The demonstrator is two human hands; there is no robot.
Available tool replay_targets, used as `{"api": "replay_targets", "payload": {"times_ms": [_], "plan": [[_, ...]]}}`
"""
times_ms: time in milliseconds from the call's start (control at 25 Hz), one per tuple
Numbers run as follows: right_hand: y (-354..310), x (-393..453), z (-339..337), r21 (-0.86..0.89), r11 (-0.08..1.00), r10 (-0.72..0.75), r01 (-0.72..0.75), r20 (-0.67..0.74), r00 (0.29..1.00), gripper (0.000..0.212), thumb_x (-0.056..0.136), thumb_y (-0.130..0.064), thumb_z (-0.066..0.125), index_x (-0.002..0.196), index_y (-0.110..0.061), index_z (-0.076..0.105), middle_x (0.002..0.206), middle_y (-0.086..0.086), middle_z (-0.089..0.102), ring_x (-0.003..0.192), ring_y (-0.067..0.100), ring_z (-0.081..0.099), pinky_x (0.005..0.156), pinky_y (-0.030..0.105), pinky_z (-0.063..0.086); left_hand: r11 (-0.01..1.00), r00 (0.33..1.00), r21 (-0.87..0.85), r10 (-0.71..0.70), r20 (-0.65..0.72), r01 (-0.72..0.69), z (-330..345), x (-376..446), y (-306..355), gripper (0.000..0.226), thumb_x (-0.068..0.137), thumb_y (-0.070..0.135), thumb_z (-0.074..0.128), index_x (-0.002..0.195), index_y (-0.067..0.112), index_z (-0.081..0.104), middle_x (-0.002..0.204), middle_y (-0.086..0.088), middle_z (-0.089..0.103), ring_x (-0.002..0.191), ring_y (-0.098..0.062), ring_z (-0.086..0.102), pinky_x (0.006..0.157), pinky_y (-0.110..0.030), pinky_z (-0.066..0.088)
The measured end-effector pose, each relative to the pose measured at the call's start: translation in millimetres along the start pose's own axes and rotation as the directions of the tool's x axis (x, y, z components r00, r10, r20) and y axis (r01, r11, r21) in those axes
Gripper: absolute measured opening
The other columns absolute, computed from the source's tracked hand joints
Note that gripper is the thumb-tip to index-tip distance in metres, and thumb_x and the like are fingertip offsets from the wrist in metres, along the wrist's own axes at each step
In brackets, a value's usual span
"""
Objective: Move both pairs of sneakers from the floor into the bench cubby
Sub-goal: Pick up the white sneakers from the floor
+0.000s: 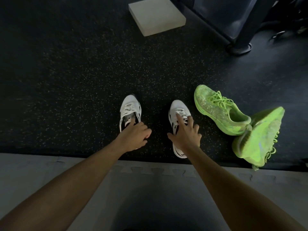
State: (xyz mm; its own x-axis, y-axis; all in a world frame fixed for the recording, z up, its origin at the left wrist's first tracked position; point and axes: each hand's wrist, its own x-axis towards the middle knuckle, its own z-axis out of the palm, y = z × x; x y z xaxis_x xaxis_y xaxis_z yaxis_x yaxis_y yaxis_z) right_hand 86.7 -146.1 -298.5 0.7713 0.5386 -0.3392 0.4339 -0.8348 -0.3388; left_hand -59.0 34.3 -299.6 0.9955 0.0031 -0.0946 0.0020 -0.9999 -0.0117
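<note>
Two white-and-black sneakers stand side by side on the dark speckled floor, toes pointing away from me. My left hand (135, 136) curls over the heel opening of the left white sneaker (130, 108). My right hand (186, 133) lies on the right white sneaker (179, 108) with fingers spread across its laces and collar. To the right lies a neon green pair: one green sneaker (220, 112) upright, the other green sneaker (260, 137) tipped on its side against the first one's heel. No bench cubby is in view.
A pale flat block (156, 15) sits on the floor at the top centre. A dark equipment frame with a round foot (240, 45) stands at the top right. Grey interlocking foam mats (50, 165) run along the near edge under my arms.
</note>
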Motion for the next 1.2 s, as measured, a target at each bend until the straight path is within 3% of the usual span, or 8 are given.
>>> {"api": "replay_targets", "payload": {"times_ms": [40,120,200,280,440,680,960,1200], "plan": [[5.6,-1.3,-0.6,0.028,0.999,-0.019,0.019,0.012,1.0,0.093,0.082,-0.055,0.068,0.154,-0.046,0.011,0.163,0.005,0.009,0.139,0.042,0.025,0.102,0.063,0.04,0.999,0.994,0.008,-0.042,-0.103,0.043,7.3,-2.9,2.4,0.024,0.079,0.03,0.079,0.09,0.021,0.06,0.092,0.001,0.057,0.095,-0.02,0.057,0.107,-0.06,0.031],[13.4,-5.1,0.4,0.065,0.996,-0.059,0.057,0.023,0.998,0.091,0.082,-0.049,0.069,0.154,-0.048,0.012,0.163,0.001,0.006,0.139,0.041,0.022,0.1,0.064,0.042,0.931,0.908,-0.09,-0.366,-0.202,0.355,9.6,-4.0,10.2,0.047,0.074,0.037,0.082,0.116,0.025,0.063,0.125,-0.01,0.052,0.12,-0.03,0.049,0.105,-0.069,0.028],[13.6,-9.0,3.3,0.088,0.992,-0.087,0.085,0.012,0.996,0.088,0.084,-0.043,0.068,0.153,-0.049,0.014,0.162,0.0,0.004,0.138,0.041,0.022,0.097,0.062,0.045,0.621,0.668,-0.327,-0.743,0.045,0.713,2.7,-0.3,16.7,0.08,0.074,0.046,0.076,0.144,0.045,0.036,0.157,-0.014,0.012,0.141,-0.043,0.022,0.103,-0.071,0.024],[12.1,-7.2,3.9,0.115,0.99,-0.081,0.08,0.005,0.997,0.084,0.085,-0.04,0.068,0.152,-0.049,0.019,0.162,0.001,0.006,0.138,0.041,0.022,0.095,0.06,0.047,0.391,0.545,-0.455,-0.791,0.277,0.8,0.4,8.0,21.0,0.093,0.078,0.041,0.076,0.148,0.053,0.017,0.16,-0.008,-0.009,0.138,-0.048,0.02,0.099,-0.064,0.038],[6.1,-4.7,3.1,0.212,0.977,-0.01,0.009,0.002,1.0,0.076,0.086,-0.037,0.068,0.15,-0.047,0.028,0.164,0.003,0.01,0.138,0.041,0.023,0.097,0.059,0.046,0.417,0.56,-0.452,-0.79,0.25,0.789,-5.8,23.2,35.4,0.091,0.078,0.038,0.077,0.149,0.047,0.02,0.156,-0.008,-0.001,0.13,-0.044,0.028,0.089,-0.055,0.049],[-3.7,-13.4,1.8,0.219,0.974,0.059,-0.06,0.014,0.998,0.075,0.089,-0.042,0.068,0.149,-0.05,0.023,0.166,0.004,0.003,0.14,0.041,0.022,0.096,0.06,0.045,0.62,0.725,-0.393,-0.652,0.223,0.679,-10.4,50.7,78.6,0.087,0.08,0.041,0.076,0.148,0.046,0.022,0.157,-0.009,-0.002,0.136,-0.041,0.025,0.094,-0.054,0.051],[-5.5,-17.4,-5.4,0.146,0.987,0.044,-0.063,0.131,0.99,0.09,0.085,-0.047,0.071,0.151,-0.051,0.01,0.164,0.011,-0.003,0.135,0.051,0.033,0.096,0.058,0.046,0.58,0.697,-0.4,-0.661,0.278,0.71,-8.1,53.5,83.0,0.087,0.084,0.039,0.073,0.149,0.05,0.016,0.156,-0.013,-0.009,0.13,-0.045,0.029,0.092,-0.053,0.051],[-22.3,-28.1,-48.5,0.146,0.989,0.021,-0.028,0.048,0.999,0.078,0.093,-0.04,0.065,0.151,-0.053,0.014,0.165,0.01,0.0,0.135,0.047,0.033,0.092,0.062,0.049,0.657,0.708,-0.309,-0.701,0.086,0.688,-48.5,63.8,97.9,0.076,0.084,0.037,0.075,0.143,0.045,0.027,0.157,-0.015,0.0,0.131,-0.043,0.03,0.084,-0.057,0.055]]}}
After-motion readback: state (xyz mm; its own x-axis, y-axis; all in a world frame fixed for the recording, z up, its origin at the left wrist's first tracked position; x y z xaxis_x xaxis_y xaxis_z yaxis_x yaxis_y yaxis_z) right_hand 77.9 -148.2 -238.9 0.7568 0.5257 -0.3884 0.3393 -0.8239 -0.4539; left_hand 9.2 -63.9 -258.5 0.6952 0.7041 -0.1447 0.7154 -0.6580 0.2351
